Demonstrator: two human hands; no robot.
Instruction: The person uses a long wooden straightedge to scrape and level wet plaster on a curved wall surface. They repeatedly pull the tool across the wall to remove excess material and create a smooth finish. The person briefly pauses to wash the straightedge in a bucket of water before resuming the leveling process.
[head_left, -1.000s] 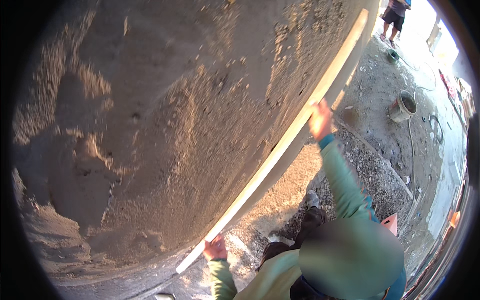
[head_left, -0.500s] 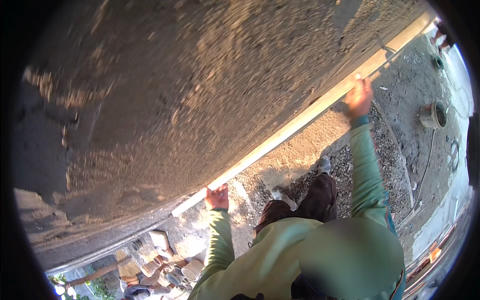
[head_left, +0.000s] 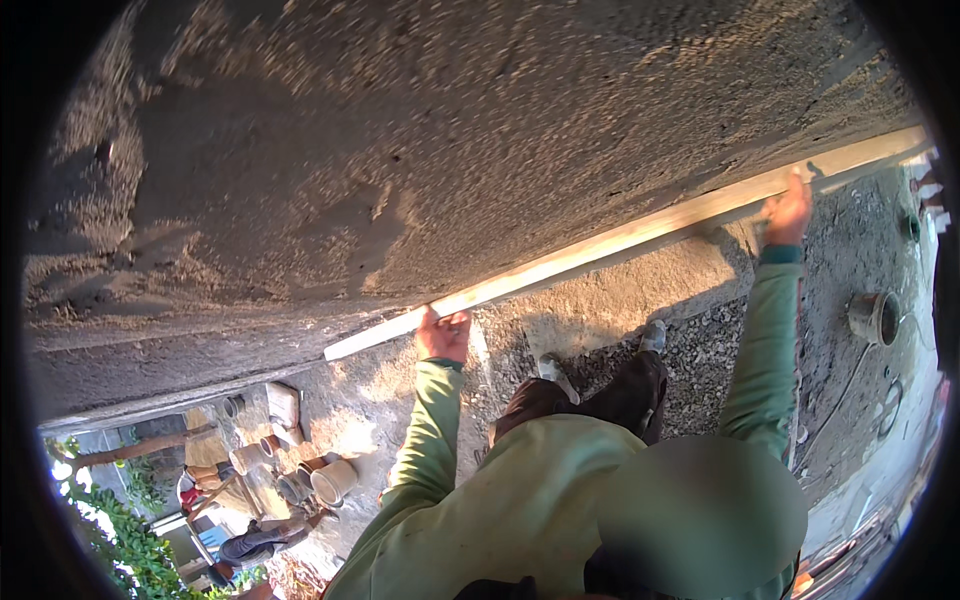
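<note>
A long, pale, straight board (head_left: 600,246) lies along a rough wall (head_left: 420,160) coated in grey-brown plaster. Near the board's left end, my left hand (head_left: 443,334) grips its lower edge, fingers curled up around it. Toward the far right end, my right hand (head_left: 788,210) is closed on the same board, arm stretched out. The plaster above the board is coarse and ridged, with smoother, darker patches at the left. Which parts of the board touch the plaster, I cannot tell.
Gravel (head_left: 695,350) and my shoes are below the board. A bucket (head_left: 874,318) stands on the ground at the right. Several pots and buckets, among them a pale bucket (head_left: 334,482), cluster at the lower left, near another person (head_left: 262,545).
The view has turned, and the board now slopes less steeply across it. Both hands keep their grip; the right appears lower and farther right, the left somewhat higher.
</note>
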